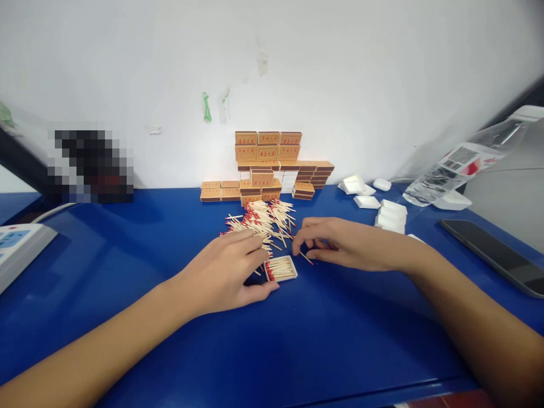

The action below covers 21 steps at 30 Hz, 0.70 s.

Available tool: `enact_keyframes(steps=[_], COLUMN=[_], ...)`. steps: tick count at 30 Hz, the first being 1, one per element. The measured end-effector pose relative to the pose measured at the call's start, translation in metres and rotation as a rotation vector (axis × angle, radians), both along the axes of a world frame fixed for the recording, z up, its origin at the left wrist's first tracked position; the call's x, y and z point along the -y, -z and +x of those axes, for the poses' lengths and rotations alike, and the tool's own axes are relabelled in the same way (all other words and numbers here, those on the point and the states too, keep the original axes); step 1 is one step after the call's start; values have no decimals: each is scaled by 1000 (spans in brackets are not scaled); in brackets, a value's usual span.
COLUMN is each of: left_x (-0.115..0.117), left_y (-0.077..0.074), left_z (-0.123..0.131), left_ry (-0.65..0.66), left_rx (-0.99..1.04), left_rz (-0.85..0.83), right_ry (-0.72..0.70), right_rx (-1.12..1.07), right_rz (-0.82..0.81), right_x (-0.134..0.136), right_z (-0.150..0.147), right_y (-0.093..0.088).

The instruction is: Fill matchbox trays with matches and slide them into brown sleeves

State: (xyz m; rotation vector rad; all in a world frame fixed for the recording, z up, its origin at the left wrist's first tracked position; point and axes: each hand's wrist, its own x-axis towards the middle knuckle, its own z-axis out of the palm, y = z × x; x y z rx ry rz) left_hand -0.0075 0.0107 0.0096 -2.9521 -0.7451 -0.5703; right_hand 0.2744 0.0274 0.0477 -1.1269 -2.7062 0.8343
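Observation:
A white inner matchbox tray (295, 268) lies on the blue table, holding a row of red-tipped matches (279, 267). My left hand (232, 272) holds the tray at its left end, thumb along the near side and fingers at the far side. Just right of the tray, my right hand (329, 242) is low over the table, its fingers curved with a gap between index finger and thumb. A single match (306, 258) lies by those fingertips. Behind the tray spreads a heap of loose matches (263, 218), partly covered by my left fingers.
Stacked matchboxes (267, 153) stand against the wall. White empty trays (391, 215), a white rounded case (382, 184), a tilted plastic bottle (459, 164) and a phone (495, 252) are at the right. At the left edge sits a white device (25, 249) beside a blurred dark patch.

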Motion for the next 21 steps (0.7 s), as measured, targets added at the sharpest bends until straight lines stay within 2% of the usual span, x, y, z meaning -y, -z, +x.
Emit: enact_keyframes(steps=[8,14,21], left_x=[-1,0,0], left_y=[0,-1,-1], left_z=[1,1,1], left_ry=[4,2,-2], left_rx=[3,-3,7], left_rz=[10,-6,-1], right_ry=[78,90,180], right_rx=[73,-24,48], right_rz=[6,62,251], right_x=[-1,19,28], right_z=[7,-13,-23], right_y=[7,1,5])
